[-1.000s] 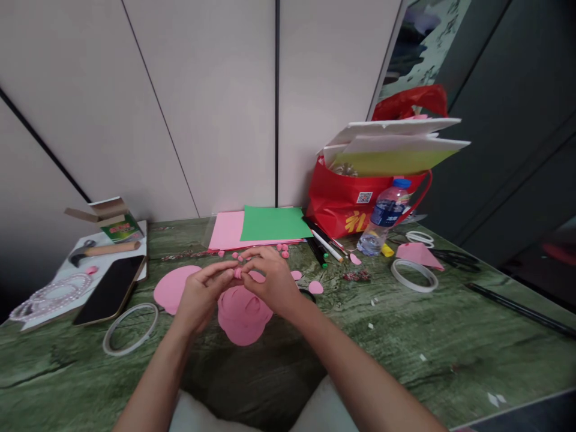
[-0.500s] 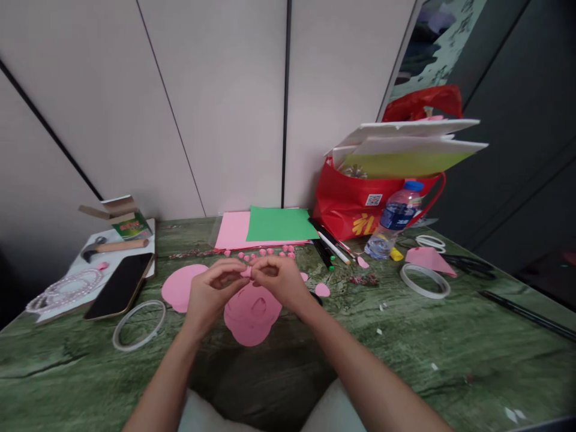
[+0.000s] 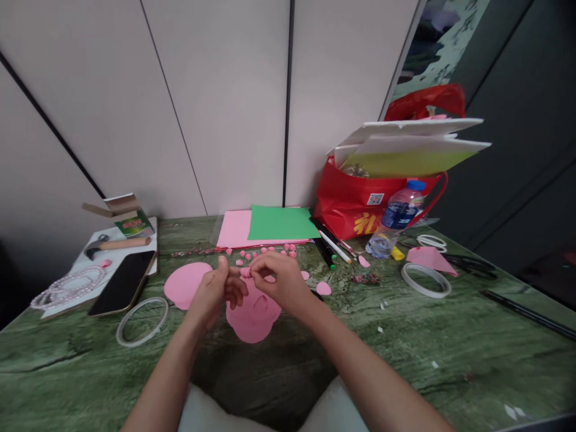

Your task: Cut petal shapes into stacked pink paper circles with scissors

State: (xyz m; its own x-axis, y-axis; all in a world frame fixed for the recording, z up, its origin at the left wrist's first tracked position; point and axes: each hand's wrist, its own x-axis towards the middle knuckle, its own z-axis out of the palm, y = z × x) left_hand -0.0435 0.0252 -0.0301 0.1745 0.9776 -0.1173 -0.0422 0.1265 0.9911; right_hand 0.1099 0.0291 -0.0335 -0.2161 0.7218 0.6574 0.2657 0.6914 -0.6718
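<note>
My right hand (image 3: pixel 279 281) pinches a small pink paper roll (image 3: pixel 245 272) between thumb and fingertips. My left hand (image 3: pixel 220 290) is beside it, with its thumb raised and its index finger reaching to the roll; its other fingers are loosely bent. Whether the roll is wound round that fingertip or only touches it, I cannot tell. Below both hands lies a pink paper piece with rounded lobes (image 3: pixel 252 327). Another stack of round-edged pink paper (image 3: pixel 186 285) rests left of my left hand. Several tiny pink paper rolls (image 3: pixel 271 251) sit behind my hands.
Green and pink sheets (image 3: pixel 283 223) lie at the back beside pens (image 3: pixel 333 246). A red bag (image 3: pixel 344 198) and a water bottle (image 3: pixel 396 219) stand at right, near a tape roll (image 3: pixel 425 281). At left are a phone (image 3: pixel 123 283), a hammer (image 3: pixel 121 243), beads (image 3: pixel 67 288) and another tape roll (image 3: pixel 143 322).
My left thumb has lifted off the pink roll, and the left hand's fingers have parted and turned. My right hand keeps its pinch on the roll in nearly the same place.
</note>
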